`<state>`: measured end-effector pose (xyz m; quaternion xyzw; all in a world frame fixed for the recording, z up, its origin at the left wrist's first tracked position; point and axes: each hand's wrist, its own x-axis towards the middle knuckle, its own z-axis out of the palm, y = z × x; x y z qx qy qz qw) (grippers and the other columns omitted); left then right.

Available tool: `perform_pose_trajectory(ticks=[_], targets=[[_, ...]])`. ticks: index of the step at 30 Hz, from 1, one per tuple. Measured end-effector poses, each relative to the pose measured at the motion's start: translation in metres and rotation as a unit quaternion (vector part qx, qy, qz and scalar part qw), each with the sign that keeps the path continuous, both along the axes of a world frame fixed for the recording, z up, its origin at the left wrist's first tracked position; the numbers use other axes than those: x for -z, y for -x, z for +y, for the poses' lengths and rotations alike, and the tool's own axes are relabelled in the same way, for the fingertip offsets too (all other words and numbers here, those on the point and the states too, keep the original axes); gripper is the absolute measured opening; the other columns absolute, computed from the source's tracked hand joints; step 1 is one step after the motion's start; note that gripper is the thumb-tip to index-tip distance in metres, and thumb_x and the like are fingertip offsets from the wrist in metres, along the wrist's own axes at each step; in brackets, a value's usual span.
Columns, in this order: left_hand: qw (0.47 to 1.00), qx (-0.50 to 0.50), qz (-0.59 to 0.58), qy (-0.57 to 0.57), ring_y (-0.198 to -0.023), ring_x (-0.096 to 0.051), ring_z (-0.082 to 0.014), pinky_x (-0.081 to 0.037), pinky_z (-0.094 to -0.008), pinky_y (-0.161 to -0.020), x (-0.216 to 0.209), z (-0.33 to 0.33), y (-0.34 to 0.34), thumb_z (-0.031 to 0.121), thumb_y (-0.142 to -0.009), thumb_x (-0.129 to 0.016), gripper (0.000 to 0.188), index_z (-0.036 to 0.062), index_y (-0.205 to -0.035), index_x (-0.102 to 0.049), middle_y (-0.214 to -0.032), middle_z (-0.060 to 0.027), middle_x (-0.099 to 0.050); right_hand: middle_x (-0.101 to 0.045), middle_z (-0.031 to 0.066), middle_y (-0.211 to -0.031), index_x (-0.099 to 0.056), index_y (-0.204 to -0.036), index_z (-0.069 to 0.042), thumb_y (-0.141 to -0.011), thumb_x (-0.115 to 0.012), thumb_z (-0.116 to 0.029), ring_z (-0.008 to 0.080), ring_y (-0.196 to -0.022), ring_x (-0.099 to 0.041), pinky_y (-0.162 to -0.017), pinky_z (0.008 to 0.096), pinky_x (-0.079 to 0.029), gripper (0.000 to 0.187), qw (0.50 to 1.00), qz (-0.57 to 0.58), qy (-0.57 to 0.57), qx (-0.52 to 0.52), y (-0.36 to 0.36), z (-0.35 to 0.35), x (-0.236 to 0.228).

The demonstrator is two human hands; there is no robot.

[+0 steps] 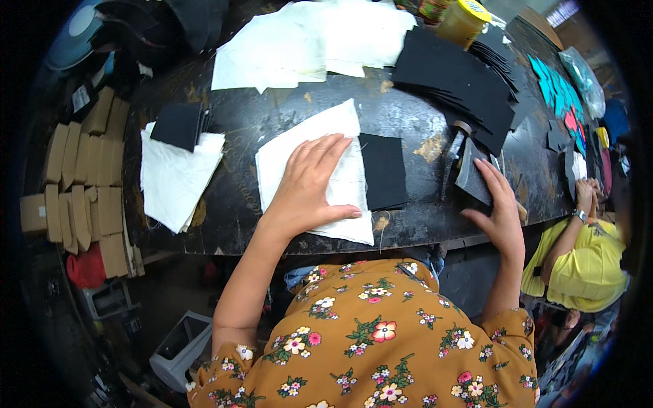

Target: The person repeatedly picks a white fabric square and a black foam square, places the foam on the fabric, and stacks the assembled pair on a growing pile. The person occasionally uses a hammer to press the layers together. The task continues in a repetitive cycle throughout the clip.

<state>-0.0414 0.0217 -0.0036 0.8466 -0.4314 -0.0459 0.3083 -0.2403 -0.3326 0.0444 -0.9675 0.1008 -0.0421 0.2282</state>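
Note:
My left hand (309, 182) lies on a stack of white fabric pieces (282, 153), its fingers extended and its thumb apart. From under that fabric, on its right side, a small stack of black rectangular pieces (386, 170) sticks out. My right hand (501, 212) is at a dark grey, flat piece (473, 178) near the table's front edge. Its fingertips are by the piece's right side, and the thumb is spread away below it. A hammer (454, 153) rests just left of the grey piece.
Black sheets (452, 85) lie fanned out at the back right, near a yellow jar (464, 22). White fabric (299, 51) covers the back. On the left, black pieces (177, 126) top another white stack (173, 177). Cardboard boxes (85, 163) stand beyond. A person in yellow (581, 262) works at right.

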Motion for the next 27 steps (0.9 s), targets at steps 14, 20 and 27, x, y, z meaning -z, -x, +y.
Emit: perform_pose_trajectory(ticks=[14,20,27], targets=[[0.999,-0.024,0.020,0.031,-0.158,-0.039,-0.0399,-0.017,-0.0593,-0.133,0.003,-0.011,0.004,0.053,-0.067,-0.093,0.124,0.0121,-0.169,-0.034,-0.165,-0.0215,-0.048,-0.052,-0.0077,-0.087,-0.053,-0.150,-0.004,-0.098,-0.077,-0.001,0.0008,-0.076,-0.048,-0.067,0.0164,-0.039,0.058,0.882,-0.128,-0.453,0.034,-0.088,0.067,-0.006],[0.989,-0.020,0.081,0.123,-0.157,-0.041,-0.0368,-0.015,-0.0597,-0.134,0.007,-0.005,-0.003,0.025,-0.078,-0.079,0.107,0.0116,-0.171,-0.027,-0.165,-0.0185,-0.049,-0.038,-0.0072,-0.086,-0.041,-0.170,-0.019,-0.095,-0.073,0.009,0.0043,-0.076,-0.034,-0.068,0.0187,-0.035,0.086,0.904,-0.066,-0.420,-0.041,-0.101,0.101,0.009],[0.992,-0.019,0.064,0.109,-0.156,-0.044,-0.0362,-0.017,-0.0613,-0.133,0.010,-0.006,-0.001,0.024,-0.079,-0.079,0.107,0.0115,-0.171,-0.026,-0.163,-0.0183,-0.052,-0.059,-0.0050,-0.153,-0.045,-0.167,-0.017,-0.095,-0.073,0.008,0.0038,-0.087,-0.044,-0.083,0.0200,-0.047,0.081,0.927,-0.065,-0.366,-0.052,-0.098,0.100,0.021]])
